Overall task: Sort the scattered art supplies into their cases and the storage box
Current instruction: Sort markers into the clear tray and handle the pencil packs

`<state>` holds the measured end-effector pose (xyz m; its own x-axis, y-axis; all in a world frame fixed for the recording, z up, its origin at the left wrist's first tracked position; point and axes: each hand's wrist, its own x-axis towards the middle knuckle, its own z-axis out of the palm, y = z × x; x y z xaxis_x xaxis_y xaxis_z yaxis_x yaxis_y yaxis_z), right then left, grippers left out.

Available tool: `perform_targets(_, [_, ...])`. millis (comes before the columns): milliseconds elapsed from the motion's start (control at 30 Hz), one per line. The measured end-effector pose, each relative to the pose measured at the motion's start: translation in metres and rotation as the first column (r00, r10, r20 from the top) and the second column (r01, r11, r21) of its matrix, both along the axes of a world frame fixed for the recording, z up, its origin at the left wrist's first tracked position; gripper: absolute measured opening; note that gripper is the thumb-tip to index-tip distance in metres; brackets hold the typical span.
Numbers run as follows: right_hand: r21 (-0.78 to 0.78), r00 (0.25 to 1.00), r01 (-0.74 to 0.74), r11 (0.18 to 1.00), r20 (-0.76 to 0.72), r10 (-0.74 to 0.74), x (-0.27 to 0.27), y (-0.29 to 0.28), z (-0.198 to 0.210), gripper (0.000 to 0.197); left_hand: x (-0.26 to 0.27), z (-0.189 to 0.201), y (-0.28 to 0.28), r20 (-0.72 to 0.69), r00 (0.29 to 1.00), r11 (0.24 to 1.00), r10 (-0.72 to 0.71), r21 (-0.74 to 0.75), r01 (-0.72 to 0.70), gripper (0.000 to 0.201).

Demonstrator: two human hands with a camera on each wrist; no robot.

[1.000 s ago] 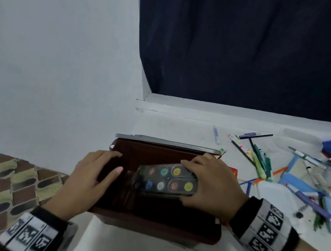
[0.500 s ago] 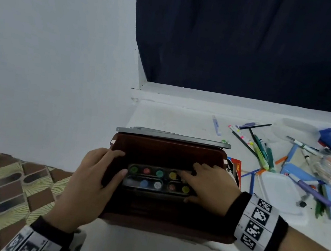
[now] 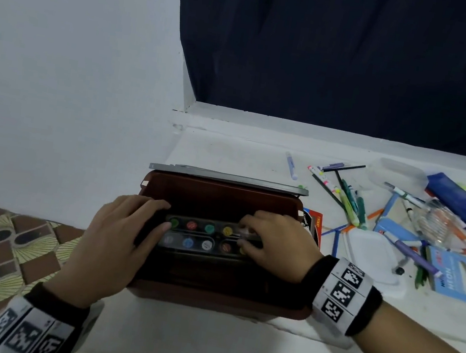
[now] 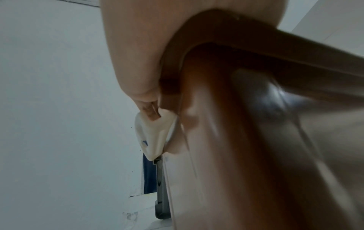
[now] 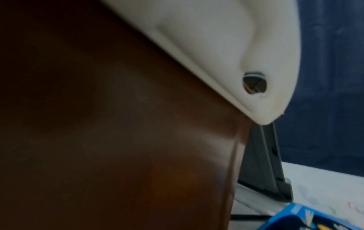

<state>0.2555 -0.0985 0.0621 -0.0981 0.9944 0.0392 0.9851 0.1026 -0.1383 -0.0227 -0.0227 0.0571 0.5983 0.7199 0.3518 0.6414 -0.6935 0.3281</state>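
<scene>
Both hands (image 3: 115, 237) (image 3: 273, 243) press watercolour palette (image 3: 202, 236) inside brown box (image 3: 209, 295); pens (image 3: 350, 204) scattered right.

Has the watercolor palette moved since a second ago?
Yes. The watercolor palette went from tilted near the storage box rim to lying flat, deeper inside.

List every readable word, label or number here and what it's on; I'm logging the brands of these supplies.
"NEON" on the light blue pack at the right edge.
A short yellow brand word on the red and black box behind the storage box: too blurred to read.
Print on the pens and the blue carton: too small or blurred.
Wristbands: coded squares, no words.
</scene>
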Motion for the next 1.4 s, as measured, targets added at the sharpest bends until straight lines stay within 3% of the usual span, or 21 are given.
perform_targets(133, [0.180, 0.916, 0.001, 0.984, -0.395, 0.071, 0.009, -0.007, 0.003, 0.016, 0.009, 0.014, -0.010, 0.013, 0.999, 0.999, -0.043, 0.016, 0.043, 0.041])
perform_targets(200, [0.277, 0.869, 0.029, 0.960, -0.481, 0.112, 0.015, -0.015, 0.008, 0.012, 0.020, 0.023, -0.023, 0.074, 0.995, 0.998, -0.062, -0.001, 0.062, 0.040])
perform_targets(300, [0.388, 0.833, 0.077, 0.918, -0.532, 0.155, 0.031, -0.034, 0.020, 0.010, 0.047, 0.038, -0.046, 0.168, 0.983, 0.996, -0.073, -0.037, 0.081, 0.034])
perform_targets(433, [0.441, 0.815, 0.121, 0.889, -0.556, 0.165, 0.075, -0.069, 0.030, 0.006, 0.100, 0.055, -0.080, 0.332, 0.941, 0.988, -0.069, -0.111, 0.112, 0.008])
perform_targets(800, [0.372, 0.829, 0.240, 0.896, -0.559, 0.010, 0.254, -0.188, 0.002, 0.012, 0.279, 0.031, -0.164, 0.452, 0.889, 0.957, -0.079, -0.216, 0.195, 0.011])
perform_targets(900, [0.329, 0.837, 0.243, 0.913, -0.547, -0.025, 0.297, -0.209, -0.007, 0.013, 0.322, 0.002, -0.166, 0.326, 0.944, 0.945, -0.057, -0.288, 0.156, 0.014])
perform_targets(1033, [0.238, 0.850, 0.199, 0.951, -0.526, -0.046, 0.348, -0.217, -0.010, 0.012, 0.370, -0.038, -0.144, -0.032, 0.999, 0.932, -0.019, -0.363, 0.006, 0.044])
perform_targets(1133, [0.193, 0.850, 0.197, 0.961, -0.522, -0.070, 0.376, -0.210, -0.009, 0.011, 0.397, -0.050, -0.123, -0.263, 0.965, 0.913, 0.007, -0.391, -0.113, 0.071])
perform_targets(1233, [0.171, 0.853, 0.190, 0.967, -0.516, -0.077, 0.400, -0.192, -0.007, 0.012, 0.414, -0.053, -0.108, -0.456, 0.888, 0.911, -0.051, -0.386, -0.146, 0.089])
perform_targets(1400, [0.127, 0.896, 0.219, 0.967, -0.419, -0.148, 0.440, -0.137, -0.004, 0.012, 0.426, -0.046, -0.092, -0.574, 0.809, 0.917, -0.126, -0.378, -0.125, 0.097])
